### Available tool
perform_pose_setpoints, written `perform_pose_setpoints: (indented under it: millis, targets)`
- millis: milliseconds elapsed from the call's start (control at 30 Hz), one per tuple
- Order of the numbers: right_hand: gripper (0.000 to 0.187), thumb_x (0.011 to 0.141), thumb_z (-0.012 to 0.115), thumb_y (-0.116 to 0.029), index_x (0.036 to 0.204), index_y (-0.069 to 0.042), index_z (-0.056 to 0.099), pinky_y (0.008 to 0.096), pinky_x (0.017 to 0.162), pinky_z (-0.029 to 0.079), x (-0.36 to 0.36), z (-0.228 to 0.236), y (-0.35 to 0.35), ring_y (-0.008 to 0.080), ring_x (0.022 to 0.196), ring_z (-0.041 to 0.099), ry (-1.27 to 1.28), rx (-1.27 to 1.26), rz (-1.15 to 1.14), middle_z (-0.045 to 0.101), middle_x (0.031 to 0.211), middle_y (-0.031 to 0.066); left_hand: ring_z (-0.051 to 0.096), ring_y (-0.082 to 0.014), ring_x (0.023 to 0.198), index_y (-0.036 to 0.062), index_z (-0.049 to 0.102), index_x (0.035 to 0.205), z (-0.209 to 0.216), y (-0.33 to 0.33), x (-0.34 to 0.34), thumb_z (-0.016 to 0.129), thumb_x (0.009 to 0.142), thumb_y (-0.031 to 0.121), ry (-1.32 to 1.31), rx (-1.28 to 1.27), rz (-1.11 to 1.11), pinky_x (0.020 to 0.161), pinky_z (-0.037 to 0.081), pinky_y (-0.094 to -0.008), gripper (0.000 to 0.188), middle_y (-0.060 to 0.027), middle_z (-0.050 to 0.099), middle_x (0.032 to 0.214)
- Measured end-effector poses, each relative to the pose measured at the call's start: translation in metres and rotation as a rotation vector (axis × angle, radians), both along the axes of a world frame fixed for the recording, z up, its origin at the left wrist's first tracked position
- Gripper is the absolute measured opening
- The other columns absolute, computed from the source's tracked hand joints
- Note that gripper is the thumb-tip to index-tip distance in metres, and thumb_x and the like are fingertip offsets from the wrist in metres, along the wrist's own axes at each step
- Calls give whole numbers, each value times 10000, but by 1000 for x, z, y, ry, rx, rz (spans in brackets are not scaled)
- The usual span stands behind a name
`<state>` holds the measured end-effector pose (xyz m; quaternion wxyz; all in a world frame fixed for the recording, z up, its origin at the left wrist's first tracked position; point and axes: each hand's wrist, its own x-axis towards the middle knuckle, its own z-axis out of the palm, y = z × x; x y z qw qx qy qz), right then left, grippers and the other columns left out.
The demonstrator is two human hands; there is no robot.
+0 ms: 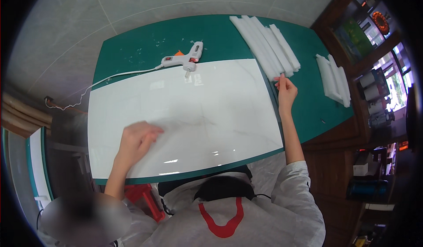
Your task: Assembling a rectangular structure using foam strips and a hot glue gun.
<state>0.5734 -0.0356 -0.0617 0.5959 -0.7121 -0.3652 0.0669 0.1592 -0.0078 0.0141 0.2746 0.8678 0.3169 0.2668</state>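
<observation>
My right hand [287, 92] is at the near end of a bundle of long white foam strips [269, 44], its fingertips pinched on the end of one strip. The strips lie side by side, slanting toward the far edge of the table. Over the left part of a glossy white panel [211, 110] is my left hand [137, 143], bent at the fingers and smeared by motion. I can make out nothing held in it. A white hot glue gun [183, 61] lies on its side across the panel's far edge, well away from both hands.
Shorter white foam strips [332, 79] rest at the right end of the green table [211, 26]. The glue gun's white cord [114, 74] runs left to a wall outlet. A wooden shelf cabinet [348, 128] borders the table's right side. A red stool [145, 198] stands below.
</observation>
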Motion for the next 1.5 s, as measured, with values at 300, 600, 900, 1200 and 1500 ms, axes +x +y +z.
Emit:
perform_pose_setpoints:
  millis: [300,600,900,1200,1500]
  targets:
    - [160,742,565,-186,849,-76,609,267,658,385,33,34,7,179,754,491,-554,34,-143,539,845,85,493,-219,523,29,599,714,-6,-4,-12,571,684,96,-16,62,-59,500,389,-290,78,-81,512,572]
    - [344,675,602,-176,1015,-132,575,296,762,417,108,-6,31,233,842,543,-498,-106,-228,564,925,135,499,-179,504,6,602,695,-19,18,-1,518,750,72,-120,32,125,472,373,-267,121,-71,524,554]
    - [191,695,600,-162,876,-117,640,268,575,433,107,11,21,114,519,512,-290,-67,-374,544,538,56,480,-185,483,3,588,670,-29,24,-5,522,761,76,-60,77,228,449,352,-274,134,-71,496,530]
    - [119,690,594,-95,804,-92,628,285,607,432,110,10,17,156,618,523,-309,16,-465,561,775,62,412,-221,451,9,539,625,-37,26,-4,581,699,51,67,320,203,425,310,-313,94,-80,430,512]
    - [122,708,570,-92,818,-61,615,304,690,413,86,5,26,224,766,527,-832,-30,-155,569,834,96,391,-212,437,17,522,596,-34,23,-3,591,680,42,109,381,185,418,303,-313,112,-71,402,497]
